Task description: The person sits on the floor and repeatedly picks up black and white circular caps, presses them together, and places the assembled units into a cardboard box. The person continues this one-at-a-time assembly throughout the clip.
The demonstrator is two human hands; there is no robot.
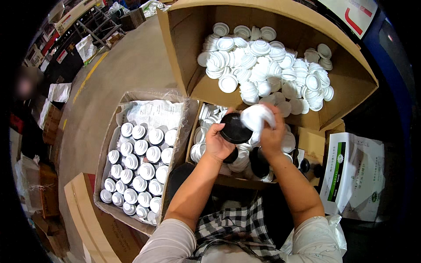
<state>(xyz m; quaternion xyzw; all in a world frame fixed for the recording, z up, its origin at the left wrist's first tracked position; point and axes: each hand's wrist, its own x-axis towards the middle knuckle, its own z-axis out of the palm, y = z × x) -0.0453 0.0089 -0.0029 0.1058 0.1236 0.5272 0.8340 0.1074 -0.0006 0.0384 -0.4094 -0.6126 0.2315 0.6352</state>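
In front of me, my left hand [219, 143] grips a black round shallow cap [235, 128] by its edge, its dark round face turned up. Close beside it, my right hand [273, 131] has its fingers closed on a white piece [258, 116] that touches or overlaps the cap's right edge. Motion blurs this piece, so I cannot tell whether it is a cloth or a lid. Below both hands is a carton of white round lids [240, 163], with black round parts [259, 163] among them.
A large tilted cardboard box [182, 52] holds a heap of white lids [258, 57] beyond my hands. At left, a paper-lined carton [106, 151] carries rows of white-topped pieces [147, 171]. A white printed box [356, 175] stands at right, and cardboard flaps [94, 219] rise at lower left.
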